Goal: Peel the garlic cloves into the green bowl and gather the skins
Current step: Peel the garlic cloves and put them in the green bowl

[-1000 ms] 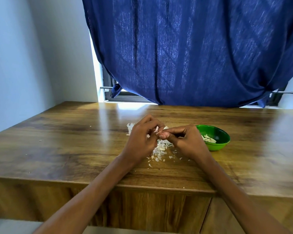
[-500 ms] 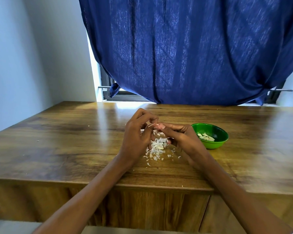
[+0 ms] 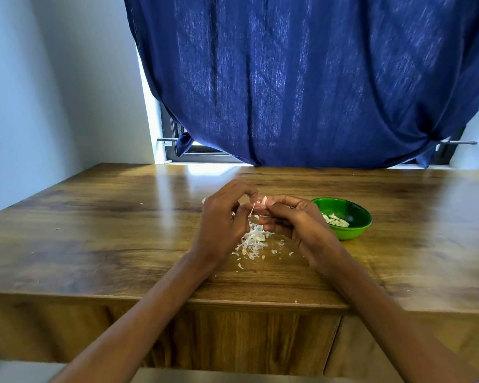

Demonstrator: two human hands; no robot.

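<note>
Both hands are raised just above the counter [image 3: 94, 230], close together over a heap of skins [image 3: 253, 240]. The right hand [image 3: 293, 219] has its grip clamped on a garlic clove [image 3: 264, 200], of which only a pale tip shows between the fingertips; the left hand [image 3: 221, 219] pinches a thin strip of skin [image 3: 252, 209] that hangs from the clove. The clove looks small, firm and light, probably a bit slick once bare, so it wants holding by its sides while the skin is pulled from a loose end. That skin is papery and tears easily, I would say, and any draught could scatter it. The green bowl [image 3: 354, 230] sits just to the right of the right hand, with several peeled cloves [image 3: 336, 220] lying in it. How much of the held clove is already bare I cannot tell, since the fingers hide most of it, and the far part of the heap is covered by the hands. More flakes lie scattered near the heap, towards the counter's front edge
</note>
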